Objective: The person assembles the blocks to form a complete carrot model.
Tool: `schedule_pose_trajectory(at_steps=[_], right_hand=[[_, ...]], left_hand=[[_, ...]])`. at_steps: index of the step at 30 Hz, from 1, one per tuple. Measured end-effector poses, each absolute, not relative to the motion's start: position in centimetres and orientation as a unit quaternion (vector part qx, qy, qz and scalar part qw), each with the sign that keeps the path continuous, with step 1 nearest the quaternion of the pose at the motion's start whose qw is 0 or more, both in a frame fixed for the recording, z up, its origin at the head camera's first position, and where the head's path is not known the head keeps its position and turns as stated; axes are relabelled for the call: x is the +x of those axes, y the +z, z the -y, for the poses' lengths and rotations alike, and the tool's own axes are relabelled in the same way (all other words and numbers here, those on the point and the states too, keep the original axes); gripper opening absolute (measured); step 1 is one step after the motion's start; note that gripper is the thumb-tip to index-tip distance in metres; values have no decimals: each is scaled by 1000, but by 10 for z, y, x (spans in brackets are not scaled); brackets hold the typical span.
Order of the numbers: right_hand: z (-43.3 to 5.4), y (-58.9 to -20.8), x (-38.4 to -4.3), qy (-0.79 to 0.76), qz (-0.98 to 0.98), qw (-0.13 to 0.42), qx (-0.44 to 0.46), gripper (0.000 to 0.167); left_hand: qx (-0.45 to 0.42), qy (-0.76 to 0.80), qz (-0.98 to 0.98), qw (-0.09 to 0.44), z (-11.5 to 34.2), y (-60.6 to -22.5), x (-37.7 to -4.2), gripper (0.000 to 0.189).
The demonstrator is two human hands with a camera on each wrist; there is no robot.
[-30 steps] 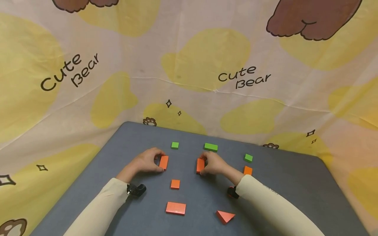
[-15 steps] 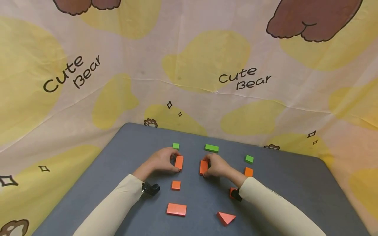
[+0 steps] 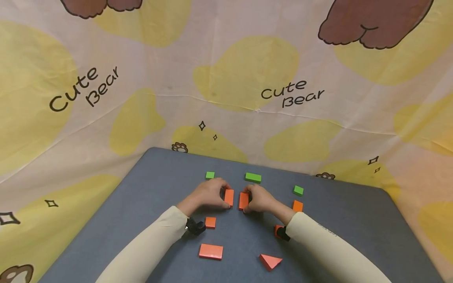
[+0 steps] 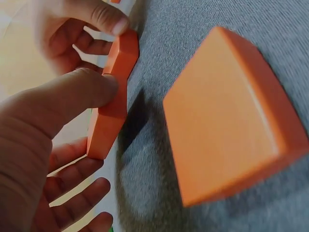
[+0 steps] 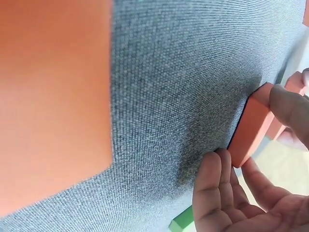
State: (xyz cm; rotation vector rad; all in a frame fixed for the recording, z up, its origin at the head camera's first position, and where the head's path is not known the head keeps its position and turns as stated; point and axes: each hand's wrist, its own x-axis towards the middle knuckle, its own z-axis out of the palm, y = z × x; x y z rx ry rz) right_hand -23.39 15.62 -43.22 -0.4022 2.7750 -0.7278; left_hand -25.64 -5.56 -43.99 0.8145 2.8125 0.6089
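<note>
In the head view my left hand [image 3: 211, 193] pinches an orange-red rectangular block [image 3: 229, 198] between thumb and fingertips. Facing it, my right hand [image 3: 261, 198] grips a like block [image 3: 243, 201] the same way. A narrow gap separates the two blocks in this view, and they stand side by side on the grey surface. From the left wrist, the left hand's thumb presses on the near side of its block [image 4: 106, 130], the other fingers behind. The right wrist view shows the right hand's block [image 5: 252, 126] between thumb and fingers, low against the cloth.
Green blocks [image 3: 253, 177] lie along the back of the grey table [image 3: 170, 173]. Nearer are an orange square block [image 3: 210, 223], a coral rectangular block [image 3: 211, 251] and a triangular block [image 3: 270, 261]. An orange block [image 3: 297, 205] sits beyond the right forearm; another [image 3: 278, 231] is partly hidden by the wrist strap.
My left hand has moved right with its block, narrowing the gap between the two blocks. My right hand has shifted slightly right and toward me, then stayed nearly still.
</note>
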Motion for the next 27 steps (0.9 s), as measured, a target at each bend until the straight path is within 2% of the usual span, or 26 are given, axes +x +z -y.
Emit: schedule_pose_trajectory(at_steps=[27], right_hand=[[-154, -435, -237, -247, -951, 119, -144, 53]], left_hand=[[292, 191, -934, 74, 38, -450, -259, 52]])
